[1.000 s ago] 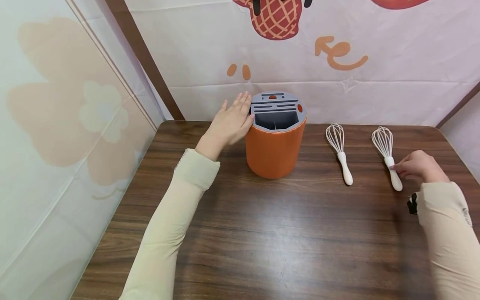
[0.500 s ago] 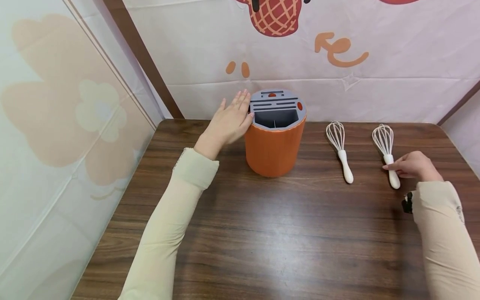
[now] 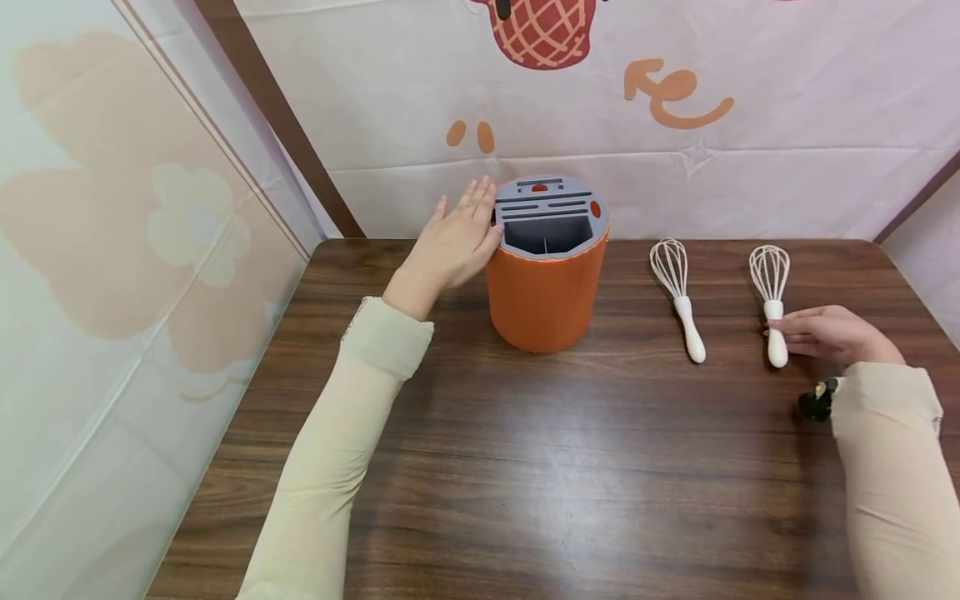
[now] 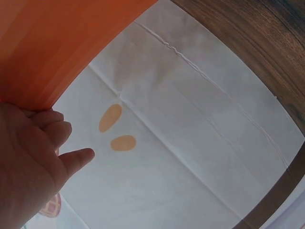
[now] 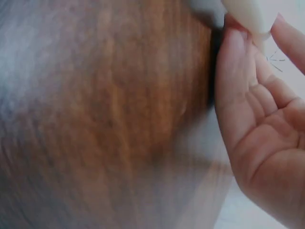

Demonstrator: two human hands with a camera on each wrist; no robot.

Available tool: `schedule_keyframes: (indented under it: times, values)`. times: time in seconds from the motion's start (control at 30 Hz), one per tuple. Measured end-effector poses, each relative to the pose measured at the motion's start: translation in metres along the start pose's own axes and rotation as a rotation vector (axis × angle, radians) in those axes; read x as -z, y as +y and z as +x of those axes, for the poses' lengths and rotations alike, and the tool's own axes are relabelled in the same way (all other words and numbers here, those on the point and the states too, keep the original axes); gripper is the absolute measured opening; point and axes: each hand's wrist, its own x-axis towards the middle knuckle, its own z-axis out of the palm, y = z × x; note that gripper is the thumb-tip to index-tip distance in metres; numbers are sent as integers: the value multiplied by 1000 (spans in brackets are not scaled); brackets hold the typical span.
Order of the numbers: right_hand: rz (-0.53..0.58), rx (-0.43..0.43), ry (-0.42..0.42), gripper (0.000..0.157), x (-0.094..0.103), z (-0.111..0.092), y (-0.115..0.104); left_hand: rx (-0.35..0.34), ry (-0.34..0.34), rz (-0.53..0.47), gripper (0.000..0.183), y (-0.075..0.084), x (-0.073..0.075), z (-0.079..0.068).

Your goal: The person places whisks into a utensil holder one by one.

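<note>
An orange utensil holder (image 3: pixel 545 304) with a grey slotted top stands near the back of the table. Against its left upper rim rests my left hand (image 3: pixel 453 242), fingers straight; the left wrist view shows that hand (image 4: pixel 33 152) touching the holder's orange wall (image 4: pixel 62 43). My right hand (image 3: pixel 840 333) pinches the white handle of the right-hand whisk (image 3: pixel 777 346) between thumb and fingers. Close up in the right wrist view, the pale handle (image 5: pixel 248 14) lies between the fingertips and thumb. A second white whisk (image 3: pixel 682 308) lies on the table between the holder and the held one.
The dark wood table (image 3: pixel 555 483) reaches back to a printed cloth wall (image 3: pixel 795 192). Another cloth (image 3: pixel 82 350) hangs along the left side. A small black object (image 3: pixel 816 402) sits at the right cuff.
My right hand has closed its thumb and fingers around the right whisk's handle, which has swung left to lie straighter. My left hand stays on the holder, and the head view has shifted slightly.
</note>
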Motion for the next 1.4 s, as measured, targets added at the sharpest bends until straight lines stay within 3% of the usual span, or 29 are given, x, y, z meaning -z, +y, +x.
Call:
schedule_keyframes:
  times: [0.23,0.33,0.5,0.57,0.67,0.8,0.9,1.07,1.17,1.27,1.4]
  values:
    - [368,71,-272,39,12,2,8,4,10,6,62,-2,0,-1]
    - [474,30,-258,36,13,2,6,5,9,5,62,-3,-1,-1]
    - [450,-65,-31,25,7,2,-1,7,7,0,63,-2,-1,-1]
    - [441,-86,-4,25,6,2,-2,7,5,1,63,-2,-1,-1]
    - [476,-91,-23,27,7,1,1,4,4,0,63,-1,-1,-2]
    - [584,-44,-198,32,14,3,8,1,2,0,62,0,-1,-2]
    - [629,-27,-266,34,17,4,10,3,1,5,62,0,0,-2]
    - [595,-47,-135,31,13,3,8,3,-1,5,62,0,0,-2]
    - [563,-53,-101,31,10,1,9,3,1,4,62,0,0,-2]
    - [540,-48,-114,31,10,0,11,3,2,3,62,0,0,-1]
    - [546,-5,-236,37,13,-1,16,1,3,2,63,1,0,0]
